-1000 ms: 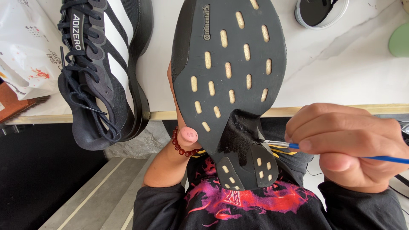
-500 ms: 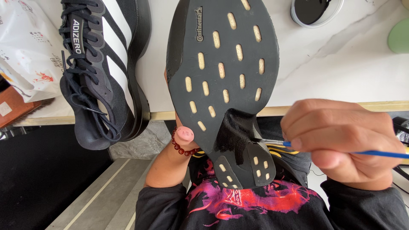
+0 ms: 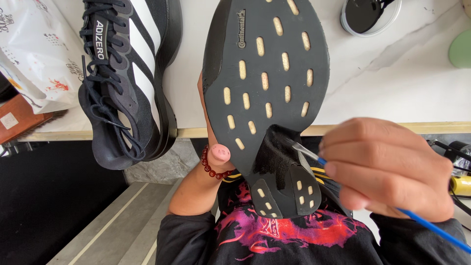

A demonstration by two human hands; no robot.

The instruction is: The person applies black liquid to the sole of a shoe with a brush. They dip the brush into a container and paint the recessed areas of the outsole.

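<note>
Two shoes in view, and the one being worked on is the upturned shoe (image 3: 267, 93), sole facing up, black rubber with rows of pale oval cutouts, held out over the front edge of the counter (image 3: 392, 83). Left hand (image 3: 213, 147) grips it from underneath along its left side, thumb pressed on the sole's edge, a red bead bracelet (image 3: 211, 169) on that wrist. Right hand (image 3: 387, 167) is pinched around a thin paintbrush (image 3: 314, 157) with a blue handle, the bristle tip touching the glossy black patch near the heel. That patch looks wet.

Second shoe (image 3: 130, 78), black with white stripes, lies on its side at the counter's front left, toe hanging a bit over the edge. A white plastic bag (image 3: 37, 54) sits just left of it. Near the back right there's a small round container (image 3: 370, 14) of black paint, and a pale green thing (image 3: 461, 49) at the right edge, cut off so can't tell what it is.
</note>
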